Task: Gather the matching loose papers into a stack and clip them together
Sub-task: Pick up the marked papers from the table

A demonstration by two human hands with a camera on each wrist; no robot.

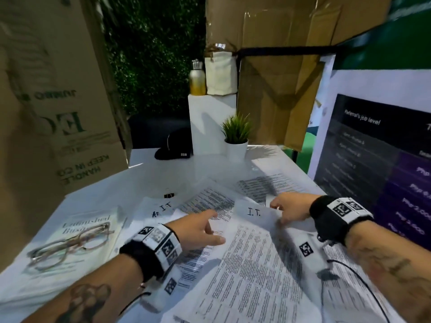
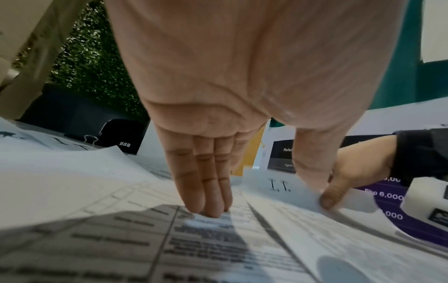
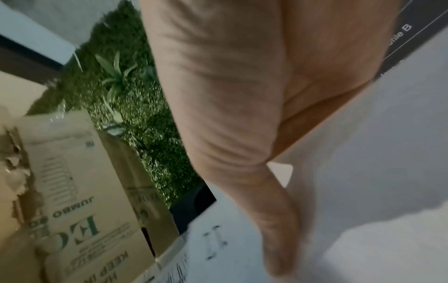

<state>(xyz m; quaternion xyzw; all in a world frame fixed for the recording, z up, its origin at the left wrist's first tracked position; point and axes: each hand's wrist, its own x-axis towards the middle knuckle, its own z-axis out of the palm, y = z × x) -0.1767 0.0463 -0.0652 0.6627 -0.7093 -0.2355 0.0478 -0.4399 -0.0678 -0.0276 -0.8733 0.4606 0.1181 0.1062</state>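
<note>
Loose printed papers (image 1: pixel 245 271) lie spread over the white table. My right hand (image 1: pixel 283 212) pinches the top edge of a sheet marked "I.T." (image 1: pixel 254 212), lifting it; the same sheet (image 2: pixel 278 184) shows in the left wrist view with the thumb on it, and in the right wrist view the sheet (image 3: pixel 213 241) lies under the thumb. My left hand (image 1: pixel 205 229) rests with straight fingers (image 2: pixel 206 191) pressing a printed sheet (image 1: pixel 210 206) flat. Another sheet marked "I.T." (image 1: pixel 161 208) lies further left. A black binder clip (image 1: pixel 169 195) sits beyond it.
A book with glasses (image 1: pixel 70 243) on it lies at the left. A black cap (image 1: pixel 175 145), a white potted plant (image 1: pixel 235 138) and a white pedestal (image 1: pixel 210 122) stand at the back. A cardboard box (image 1: pixel 46 101) rises at left, a printed board (image 1: pixel 377 164) at right.
</note>
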